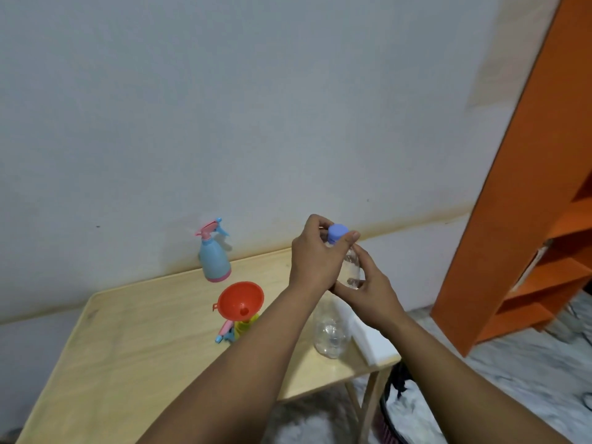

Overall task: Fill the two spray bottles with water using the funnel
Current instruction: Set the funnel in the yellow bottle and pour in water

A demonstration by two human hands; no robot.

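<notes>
A clear water bottle (330, 334) stands on the right part of the wooden table (128, 347). My left hand (315, 254) pinches its blue cap (337, 232) from above. My right hand (368, 291) wraps the bottle's upper body just below. A red funnel (241, 299) sits in the mouth of a yellow-green spray bottle (245, 325), mostly hidden under it. A pink and blue spray head (225, 334) lies beside that bottle. A blue spray bottle (214, 259) with a pink trigger stands upright at the table's back edge.
A white box (371, 339) lies at the table's right edge behind the water bottle. An orange shelf unit (512, 203) stands to the right. A dark basket (397, 389) sits on the floor under the table's right corner. The wall is close behind.
</notes>
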